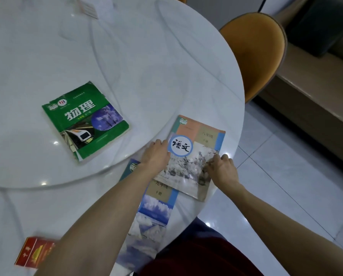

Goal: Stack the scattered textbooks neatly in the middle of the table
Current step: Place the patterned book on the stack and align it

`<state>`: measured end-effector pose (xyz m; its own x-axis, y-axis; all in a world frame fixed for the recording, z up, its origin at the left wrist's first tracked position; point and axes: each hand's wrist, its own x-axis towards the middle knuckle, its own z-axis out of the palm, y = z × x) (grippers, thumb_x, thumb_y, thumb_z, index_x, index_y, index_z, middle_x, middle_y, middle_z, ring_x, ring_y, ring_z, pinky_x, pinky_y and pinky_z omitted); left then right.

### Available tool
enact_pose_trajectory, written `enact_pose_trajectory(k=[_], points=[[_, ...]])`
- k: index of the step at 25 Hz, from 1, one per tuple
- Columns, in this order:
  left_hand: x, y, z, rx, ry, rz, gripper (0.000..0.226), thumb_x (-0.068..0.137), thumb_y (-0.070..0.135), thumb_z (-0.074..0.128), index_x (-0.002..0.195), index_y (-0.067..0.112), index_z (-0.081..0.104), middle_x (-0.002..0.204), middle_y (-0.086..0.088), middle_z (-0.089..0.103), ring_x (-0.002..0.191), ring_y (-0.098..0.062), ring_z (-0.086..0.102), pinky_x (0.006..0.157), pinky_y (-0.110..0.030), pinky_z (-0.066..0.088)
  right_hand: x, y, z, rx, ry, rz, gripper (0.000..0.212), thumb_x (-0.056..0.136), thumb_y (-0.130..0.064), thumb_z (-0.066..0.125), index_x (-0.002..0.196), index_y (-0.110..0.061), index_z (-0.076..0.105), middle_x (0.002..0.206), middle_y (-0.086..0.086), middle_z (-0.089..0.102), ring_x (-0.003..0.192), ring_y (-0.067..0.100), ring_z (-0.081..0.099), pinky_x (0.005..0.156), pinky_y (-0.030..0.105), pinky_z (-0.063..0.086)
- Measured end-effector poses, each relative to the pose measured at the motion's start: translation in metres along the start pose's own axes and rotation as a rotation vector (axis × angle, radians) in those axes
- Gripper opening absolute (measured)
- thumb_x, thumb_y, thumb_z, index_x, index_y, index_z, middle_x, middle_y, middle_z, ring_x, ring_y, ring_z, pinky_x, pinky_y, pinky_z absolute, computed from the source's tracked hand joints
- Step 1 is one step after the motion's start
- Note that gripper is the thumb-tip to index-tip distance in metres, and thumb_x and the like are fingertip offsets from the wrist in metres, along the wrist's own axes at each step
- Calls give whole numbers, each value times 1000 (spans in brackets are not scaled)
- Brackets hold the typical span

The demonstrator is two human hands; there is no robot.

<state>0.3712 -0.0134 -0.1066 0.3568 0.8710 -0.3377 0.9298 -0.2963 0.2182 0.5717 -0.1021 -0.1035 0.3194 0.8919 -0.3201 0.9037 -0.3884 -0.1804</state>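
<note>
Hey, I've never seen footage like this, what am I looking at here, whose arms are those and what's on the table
There is no machine here. This is one picture from a camera worn on a person's head, looking forward and down, so the two bare arms belong to the wearer.

The surface is a round white table. The left hand and right hand are both on the edges of a Chinese textbook near the table's right edge; whether the grip has closed is unclear. That book lies partly over a second textbook with clouds and snowy peaks on its cover.

A green physics textbook lies apart to the left, untouched. A red packet sits near the bottom left, and a blurred white stack at the far top. An orange chair stands beyond the table.
</note>
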Motion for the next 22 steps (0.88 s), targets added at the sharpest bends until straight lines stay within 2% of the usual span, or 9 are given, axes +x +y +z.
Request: enact_pose_trajectory(k=[4,7,10,13,15,18,19,20,22], points=[[6,8,7,-306,52,-151,30,93,14,49,120,1,47,120,-21,52,109,-34,49,82,-42,45,1,-7,7,301,-32,144,35,88,-18,57,115,0,46,109,23,53,96,38,54,70,34,40],[14,7,6,-539,15,-275,32,94,15,48,122,0,52,123,-20,57,109,-35,55,85,-43,49,7,-13,9,549,-64,352,39,84,-14,62,116,-1,45,111,23,55,97,38,58,74,38,49],[13,5,6,-767,-2,-284,36,95,14,44,131,8,48,134,-13,54,110,-32,57,82,-38,51,10,-13,10,666,-47,454,39,81,-12,63,115,-3,47,111,20,58,96,36,59,77,40,53],[5,0,8,-972,17,-273,37,96,15,41,132,20,45,136,-8,52,97,-26,57,78,-41,53,7,-11,13,773,-16,466,38,82,-10,62,116,-4,47,111,20,60,96,35,60,77,41,54],[2,-4,10,-1047,33,-267,39,96,14,41,134,23,44,137,-6,52,101,-26,59,80,-43,54,4,-11,15,818,14,460,35,86,-14,57,119,-6,48,113,20,60,96,35,60,78,41,54],[-4,-6,9,-1201,53,-271,40,97,14,45,135,28,45,133,-2,53,90,-5,58,62,-24,50,1,-13,15,930,57,449,32,93,-21,49,123,-11,47,111,15,62,87,29,61,66,32,51],[-5,-6,8,-1250,49,-290,41,97,14,46,135,29,44,130,0,54,88,-4,57,62,-22,47,1,-14,14,968,57,442,32,94,-22,47,125,-14,46,106,12,62,79,23,61,59,28,48],[-6,-7,6,-1292,46,-313,43,96,14,48,137,29,43,129,1,54,91,-5,57,69,-23,47,1,-15,12,1002,48,431,31,95,-25,45,125,-17,45,101,9,61,72,17,58,54,26,44],[-7,-8,2,-1363,67,-344,45,96,13,50,139,26,43,132,-1,54,105,-10,54,83,-29,43,5,-17,8,1061,15,400,30,96,-28,45,125,-21,43,98,4,58,70,11,55,52,24,42]])
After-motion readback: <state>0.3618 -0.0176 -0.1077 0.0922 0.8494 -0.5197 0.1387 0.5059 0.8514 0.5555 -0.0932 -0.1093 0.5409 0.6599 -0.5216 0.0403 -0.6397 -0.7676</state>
